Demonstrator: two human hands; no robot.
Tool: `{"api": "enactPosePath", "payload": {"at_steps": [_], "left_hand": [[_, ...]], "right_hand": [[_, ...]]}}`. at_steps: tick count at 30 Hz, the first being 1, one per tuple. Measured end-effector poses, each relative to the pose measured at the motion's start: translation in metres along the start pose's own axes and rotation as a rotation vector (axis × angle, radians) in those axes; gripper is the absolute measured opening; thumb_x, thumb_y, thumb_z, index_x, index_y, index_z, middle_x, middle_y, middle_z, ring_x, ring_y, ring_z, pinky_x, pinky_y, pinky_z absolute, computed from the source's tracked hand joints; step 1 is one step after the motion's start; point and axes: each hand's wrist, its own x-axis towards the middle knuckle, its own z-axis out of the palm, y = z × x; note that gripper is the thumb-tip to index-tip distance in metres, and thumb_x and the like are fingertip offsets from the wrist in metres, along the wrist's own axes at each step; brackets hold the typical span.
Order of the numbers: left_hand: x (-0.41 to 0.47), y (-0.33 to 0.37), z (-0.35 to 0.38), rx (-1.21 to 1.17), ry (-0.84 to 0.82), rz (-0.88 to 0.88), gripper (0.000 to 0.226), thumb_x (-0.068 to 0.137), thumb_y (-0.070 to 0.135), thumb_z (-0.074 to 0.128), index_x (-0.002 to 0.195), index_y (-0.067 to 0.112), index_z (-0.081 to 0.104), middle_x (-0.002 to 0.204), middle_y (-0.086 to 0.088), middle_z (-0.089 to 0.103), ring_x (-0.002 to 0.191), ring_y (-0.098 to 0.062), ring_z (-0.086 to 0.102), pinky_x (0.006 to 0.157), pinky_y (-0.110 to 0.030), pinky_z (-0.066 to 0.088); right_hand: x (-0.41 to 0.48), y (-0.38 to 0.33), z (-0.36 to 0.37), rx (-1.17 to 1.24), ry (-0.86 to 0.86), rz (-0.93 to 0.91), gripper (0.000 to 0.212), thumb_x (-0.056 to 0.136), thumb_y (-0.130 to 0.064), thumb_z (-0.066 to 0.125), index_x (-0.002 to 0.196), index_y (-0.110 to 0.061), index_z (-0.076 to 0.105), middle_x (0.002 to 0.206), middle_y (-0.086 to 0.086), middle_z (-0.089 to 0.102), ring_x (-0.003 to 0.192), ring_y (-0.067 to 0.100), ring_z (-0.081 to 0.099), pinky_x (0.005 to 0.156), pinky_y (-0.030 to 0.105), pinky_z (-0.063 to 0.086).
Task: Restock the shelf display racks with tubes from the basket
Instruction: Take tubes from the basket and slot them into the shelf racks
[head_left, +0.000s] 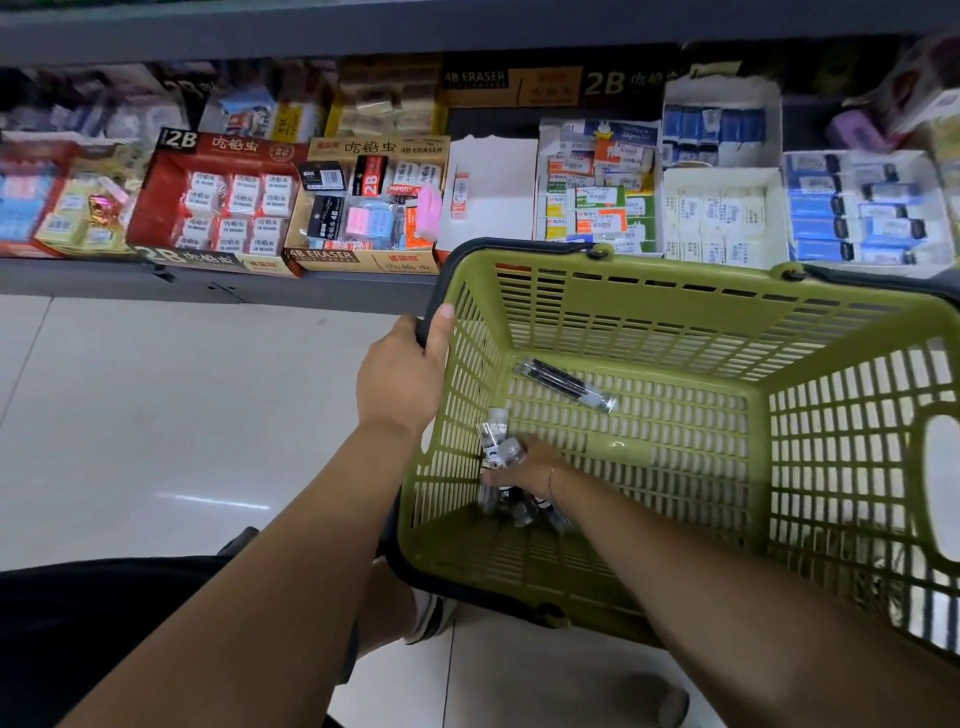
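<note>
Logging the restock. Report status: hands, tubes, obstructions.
Left hand gripping basket rim. Right hand inside, closed on bunch of tubes. One loose tube on basket floor. Nothing obstructing.

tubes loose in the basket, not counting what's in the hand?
1: a clear tube lying alone on the green basket floor, toward the far side. The right hand grips a blurred bunch of tubes; more may hide under it.

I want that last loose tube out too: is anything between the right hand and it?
Nothing visible: the loose tube lies alone on the basket floor, beyond the right hand, which already grips a bundle of tubes.
</note>
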Motion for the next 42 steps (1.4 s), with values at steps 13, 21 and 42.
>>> {"api": "enactPosePath", "payload": {"at_steps": [13, 21, 42], "left_hand": [[0.001, -0.001, 0.0, 0.019, 0.018, -0.011, 0.056, 0.096, 0.061, 0.025, 0.093, 0.015, 0.056, 0.084, -0.003, 0.065, 0.079, -0.024, 0.06, 0.069, -0.034, 0.048], [-0.001, 0.001, -0.001, 0.033, 0.037, -0.007, 0.056, 0.096, 0.061, 0.025, 0.091, 0.014, 0.055, 0.08, -0.001, 0.061, 0.077, -0.024, 0.058, 0.067, -0.032, 0.044], [-0.068, 0.074, 0.039, -0.697, -0.574, -0.028, 0.031, 0.084, 0.056, 0.054, 0.113, 0.047, 0.046, 0.111, 0.02, 0.057, 0.116, -0.011, 0.056, 0.092, -0.028, 0.043]], "right_hand": [[0.007, -0.01, -0.009, 0.313, -0.134, 0.134, 0.103, 0.062, -0.043, 0.083, 0.144, -0.012, 0.03, 0.149, 0.015, 0.034, 0.136, 0.036, 0.033, 0.11, 0.052, 0.028], [0.003, -0.026, 0.004, 0.506, -0.181, 0.104, 0.112, 0.057, -0.042, 0.086, 0.146, -0.01, 0.026, 0.153, 0.014, 0.026, 0.141, 0.034, 0.024, 0.115, 0.049, 0.021], [-0.088, -0.053, -0.104, 0.688, -0.339, -0.473, 0.078, 0.053, -0.053, 0.084, 0.115, -0.011, 0.062, 0.11, 0.009, 0.069, 0.105, 0.019, 0.064, 0.091, 0.032, 0.053]]}}
